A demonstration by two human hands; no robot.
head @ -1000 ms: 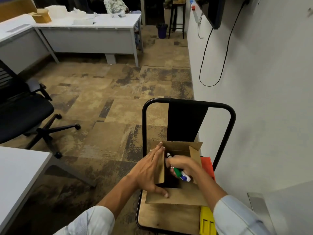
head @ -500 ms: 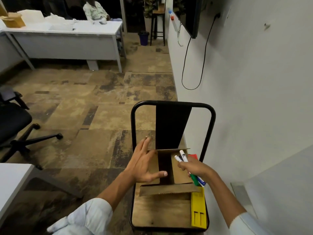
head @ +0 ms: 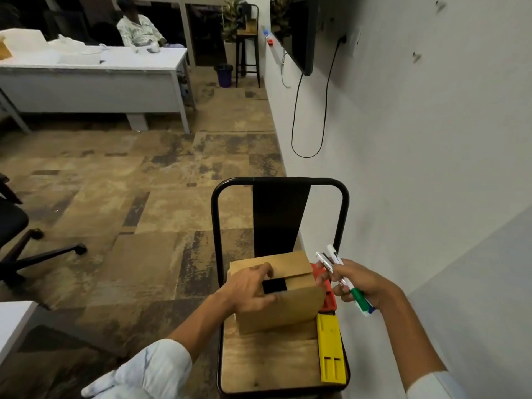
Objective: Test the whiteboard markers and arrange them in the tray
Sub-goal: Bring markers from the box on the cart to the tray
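The box (head: 283, 295) is matt brown cardboard, the chair seat (head: 267, 361) is rough-grained wood in a black metal frame (head: 216, 226), the yellow tray (head: 331, 349) is smooth plastic, the markers (head: 344, 279) are glossy white plastic

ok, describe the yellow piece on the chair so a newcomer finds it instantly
Start at the black metal-framed chair by the white wall, with a cardboard box on its wooden seat. Look along the seat's right edge, on the wall side: the yellow tray lies flat there, nearer the camera than the box. A red piece sits just behind it; only the yellow one is long with two slots at its near end.
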